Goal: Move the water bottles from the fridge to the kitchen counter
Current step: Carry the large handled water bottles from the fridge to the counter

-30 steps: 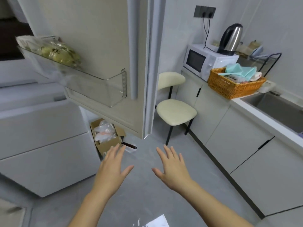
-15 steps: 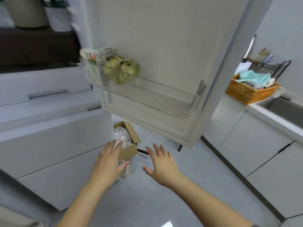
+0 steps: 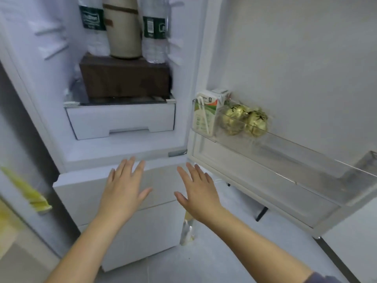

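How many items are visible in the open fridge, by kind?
Water bottles: 2
Beige canister: 1
Brown box: 1
Drink cartons: 2, one mostly hidden
Gold-wrapped balls: 2
Total: 8

Even, bright indoor light; shadows were soft. Motion blur smeared the fridge (image 3: 126,148) shelves and left edge; wide-angle bending at borders.

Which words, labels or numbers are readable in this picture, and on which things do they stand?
Nothing reads clearly.
Left water bottle: white word on green label, blurred.
Right water bottle: barcode, print too small.
Drink carton: print blurred.
Gold-wrapped balls: dark characters, unreadable.
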Action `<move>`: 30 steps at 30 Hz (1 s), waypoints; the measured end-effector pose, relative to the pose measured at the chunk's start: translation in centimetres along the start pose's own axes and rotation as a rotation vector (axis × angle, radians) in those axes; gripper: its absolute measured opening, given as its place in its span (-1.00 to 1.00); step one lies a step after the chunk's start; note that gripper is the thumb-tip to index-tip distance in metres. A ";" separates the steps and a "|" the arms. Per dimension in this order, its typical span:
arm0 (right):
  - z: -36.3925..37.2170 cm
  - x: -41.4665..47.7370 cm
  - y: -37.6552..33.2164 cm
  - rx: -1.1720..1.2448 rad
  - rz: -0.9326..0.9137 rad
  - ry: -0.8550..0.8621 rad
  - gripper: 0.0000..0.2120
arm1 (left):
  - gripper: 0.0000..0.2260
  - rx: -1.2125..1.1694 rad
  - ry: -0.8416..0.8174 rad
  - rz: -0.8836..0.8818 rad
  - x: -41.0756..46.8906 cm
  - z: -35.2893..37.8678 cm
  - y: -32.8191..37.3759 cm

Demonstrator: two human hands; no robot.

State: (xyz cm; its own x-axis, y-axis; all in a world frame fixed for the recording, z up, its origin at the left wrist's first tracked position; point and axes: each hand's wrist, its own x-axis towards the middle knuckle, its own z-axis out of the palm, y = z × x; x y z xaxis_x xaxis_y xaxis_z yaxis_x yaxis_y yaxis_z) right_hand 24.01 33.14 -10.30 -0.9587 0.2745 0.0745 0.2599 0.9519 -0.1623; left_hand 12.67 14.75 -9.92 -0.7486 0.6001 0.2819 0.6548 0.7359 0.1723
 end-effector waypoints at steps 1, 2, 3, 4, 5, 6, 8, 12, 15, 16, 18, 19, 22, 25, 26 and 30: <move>-0.2 1.6 -0.6 0.002 -0.014 0.021 -0.34 | -0.32 0.008 0.031 -0.005 1.0 -0.4 -0.9; -0.5 3.3 -1.1 0.004 -0.028 0.053 -0.34 | -0.32 0.013 0.050 -0.009 2.1 -0.9 -1.8; -0.7 4.9 -1.6 0.008 -0.042 0.089 -0.34 | -0.33 0.013 0.061 -0.012 3.4 -1.3 -2.6; -0.9 6.5 -2.1 0.013 -0.055 0.118 -0.34 | -0.34 0.015 0.076 -0.014 4.8 -1.7 -3.3; -1.1 8.2 -2.5 0.021 -0.065 0.136 -0.34 | -0.34 0.021 0.098 -0.015 6.3 -2.1 -4.0; -1.2 9.8 -2.9 0.027 -0.074 0.146 -0.33 | -0.34 0.027 0.125 -0.018 7.8 -2.6 -4.7; -1.8 13.3 -3.5 0.041 -0.085 0.159 -0.33 | -0.34 0.029 0.151 -0.036 10.9 -3.4 -6.0; -3.0 20.5 -5.0 0.083 -0.081 0.210 -0.33 | -0.34 0.040 0.193 -0.059 16.6 -4.5 -9.0; -3.8 25.3 -6.4 0.111 -0.085 0.260 -0.33 | -0.34 0.045 0.242 -0.085 20.2 -5.2 -11.2; -4.2 26.9 -6.9 0.116 -0.087 0.283 -0.33 | -0.35 0.050 0.258 -0.096 21.4 -5.5 -11.8; -5.0 29.9 -7.7 0.097 -0.077 0.323 -0.32 | -0.35 0.053 0.278 -0.113 23.7 -6.3 -13.1; -5.6 31.3 -8.1 0.099 -0.061 0.343 -0.31 | -0.35 0.047 0.286 -0.120 25.0 -6.7 -13.6; -7.6 35.5 -8.8 0.109 -0.006 0.391 -0.29 | -0.36 0.003 0.294 -0.136 29.0 -8.1 -14.9; -9.7 39.2 -9.2 0.014 -0.003 0.392 -0.25 | -0.36 -0.060 0.302 -0.140 33.1 -9.6 -16.2; -10.3 40.1 -9.3 -0.014 -0.004 0.378 -0.24 | -0.37 -0.079 0.310 -0.138 34.5 -10.2 -16.6; -12.4 43.7 -8.8 -0.138 -0.061 0.336 -0.28 | -0.39 -0.230 0.340 -0.231 40.5 -12.3 -18.2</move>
State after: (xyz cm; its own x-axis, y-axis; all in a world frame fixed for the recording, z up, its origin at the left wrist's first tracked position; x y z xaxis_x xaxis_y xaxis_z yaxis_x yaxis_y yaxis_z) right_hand -18.76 38.43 6.57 -0.8876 0.2242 0.4024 0.2383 0.9711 -0.0154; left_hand -28.31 21.78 10.01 -0.8260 0.2635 0.4983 0.5098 0.7265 0.4608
